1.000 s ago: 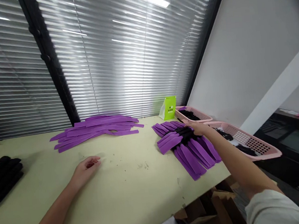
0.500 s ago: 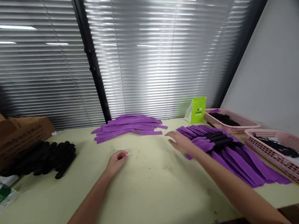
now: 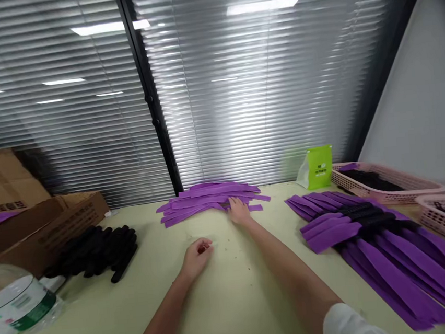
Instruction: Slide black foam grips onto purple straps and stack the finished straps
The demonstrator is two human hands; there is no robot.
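A loose pile of purple fabric strips lies at the back of the table, below the blinds. My right hand reaches its near right edge, fingers stretched out and their tips on the strips; no grip shows. Nearer to me, my left hand rests over the bare tabletop, its fingers curled toward the thumb, with nothing visible in them. To the right is a fanned stack of purple strips with black middles. Black padded pieces are heaped on the left.
An open cardboard box and a clear plastic bottle stand at left. At the back right are a green pouch and two pink baskets holding black items. Blinds rise behind the pale table.
My right hand has moved left from beside the fanned stack to the purple strip pile. My left hand keeps its curled pose. The view has shifted, bringing more of the box and bottle into sight.
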